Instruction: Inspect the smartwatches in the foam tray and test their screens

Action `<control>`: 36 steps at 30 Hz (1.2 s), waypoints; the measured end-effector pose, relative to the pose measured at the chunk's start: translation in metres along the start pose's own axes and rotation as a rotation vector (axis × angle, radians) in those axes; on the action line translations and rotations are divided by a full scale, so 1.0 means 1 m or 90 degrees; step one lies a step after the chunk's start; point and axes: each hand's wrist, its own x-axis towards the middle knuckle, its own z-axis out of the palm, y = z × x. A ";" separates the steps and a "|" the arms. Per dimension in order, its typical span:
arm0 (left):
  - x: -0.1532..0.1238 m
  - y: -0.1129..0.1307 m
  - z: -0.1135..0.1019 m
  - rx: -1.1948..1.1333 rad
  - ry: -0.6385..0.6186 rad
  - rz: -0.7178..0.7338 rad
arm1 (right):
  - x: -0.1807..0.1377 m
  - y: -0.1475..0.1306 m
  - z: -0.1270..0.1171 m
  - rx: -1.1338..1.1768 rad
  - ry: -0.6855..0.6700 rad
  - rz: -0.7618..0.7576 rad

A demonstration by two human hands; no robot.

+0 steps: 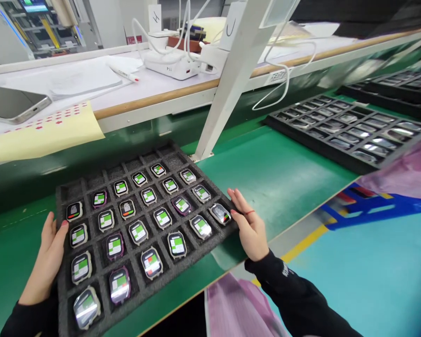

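Observation:
A dark grey foam tray [131, 257] with square compartments lies tilted across the green bench, its row along the far side holding no watches. Several smartwatch bodies without straps, such as this purple-rimmed watch [119, 284], sit in the other compartments. Most screens are lit with green and white blocks; a few show red or dark patches. My left hand [49, 255] grips the tray's left edge, thumb on top. At the opposite edge, my right hand [250, 228] holds the tray beside a corner watch [220, 214], thumb on the rim. Fingers under the tray are partly hidden.
A white slanted post [228, 79] stands behind the tray, under a shelf with a phone [16, 104], a marker [124, 73] and a white charger box [171, 64]. Another watch tray [301, 135] lies at right, near a person's pink sleeve [403, 171]. A blue stool [379, 206] stands below.

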 end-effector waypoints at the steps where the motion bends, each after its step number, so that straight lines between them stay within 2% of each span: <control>1: 0.001 -0.001 0.000 0.000 -0.001 0.002 | 0.000 0.001 -0.001 0.006 -0.005 0.003; 5: 0.005 -0.006 -0.001 0.002 0.000 0.014 | 0.000 0.001 -0.002 0.006 -0.016 0.008; 12: 0.002 0.000 0.000 0.005 0.012 -0.006 | 0.001 -0.002 -0.001 0.027 -0.009 0.015; 17: 0.011 -0.016 -0.001 -0.026 -0.021 0.052 | 0.000 -0.005 0.001 0.050 -0.003 0.030; 23: 0.014 -0.027 -0.003 -0.062 -0.039 0.074 | -0.001 -0.004 0.002 0.057 0.023 0.036; 36: 0.025 -0.040 -0.006 -0.047 -0.020 0.095 | 0.003 -0.002 0.006 0.125 0.059 0.069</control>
